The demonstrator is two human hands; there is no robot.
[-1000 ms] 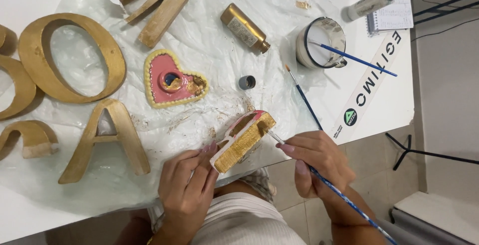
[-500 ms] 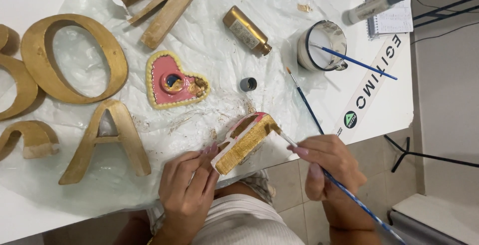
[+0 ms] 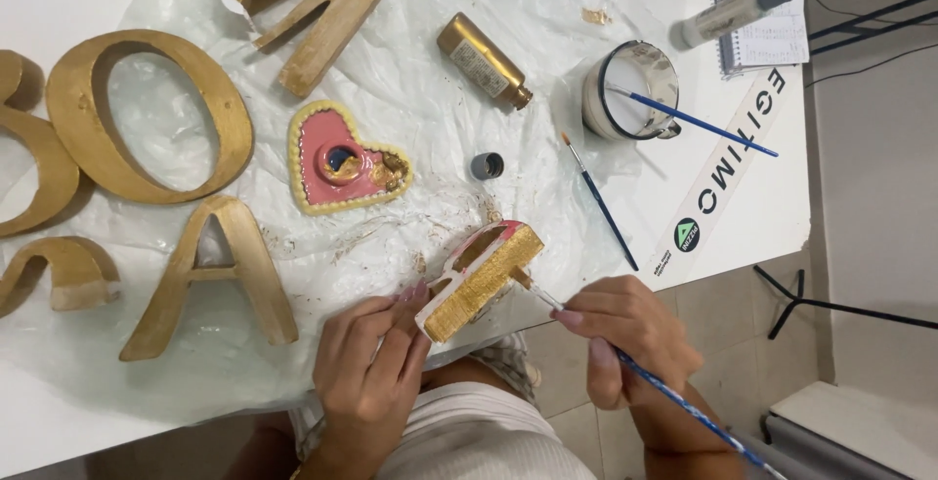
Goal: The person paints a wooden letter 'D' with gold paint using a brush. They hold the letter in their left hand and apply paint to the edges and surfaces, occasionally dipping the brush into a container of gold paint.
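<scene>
Big gold letter O [image 3: 147, 114] is sitting way out at 10 o'clock on the plastic sheet [image 3: 410, 41]. Left hand [image 3: 366, 373] is clamping the gold-painted block [image 3: 481, 280] at the table's near edge, right hand [image 3: 630, 338] at 3 o'clock is pinching a blue paintbrush [image 3: 674, 397], bristles touching the block.

heart dish [image 3: 344, 163] ahead, gold A [image 3: 217, 280] left
</scene>
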